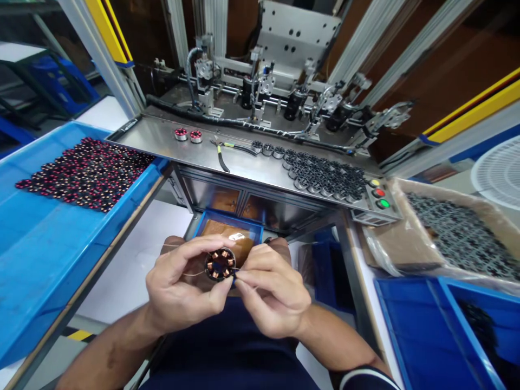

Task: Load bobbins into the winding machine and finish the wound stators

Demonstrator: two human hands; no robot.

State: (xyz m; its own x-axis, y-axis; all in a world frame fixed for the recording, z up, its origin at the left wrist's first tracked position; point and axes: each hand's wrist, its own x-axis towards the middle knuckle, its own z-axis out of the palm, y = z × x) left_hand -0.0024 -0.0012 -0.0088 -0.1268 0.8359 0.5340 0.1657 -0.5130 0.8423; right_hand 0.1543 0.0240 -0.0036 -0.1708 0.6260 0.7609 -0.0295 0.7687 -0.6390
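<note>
Between thumb and fingers, my left hand [182, 281] grips a round motor stator [220, 264] wound with copper coils, its face turned up toward me. My right hand [272, 287] is closed in a pinch at the stator's right edge, on a thin wire end [237, 270] that comes out there. Loose wire also trails from the stator's left side, past my left palm. Both hands are held over my lap, in front of the steel bench. The fingertips of my right hand partly cover the wire.
On the steel ledge [244, 162] lie cutting pliers [221, 154], two red-wound stators [188, 135] and many bare stators [325, 173]. A blue tray [36, 238] of wound stators stands left. Right are a button box [377, 197], a carton [410, 238] of stators and blue bins [414, 314]. Winding machinery [266, 81] stands behind.
</note>
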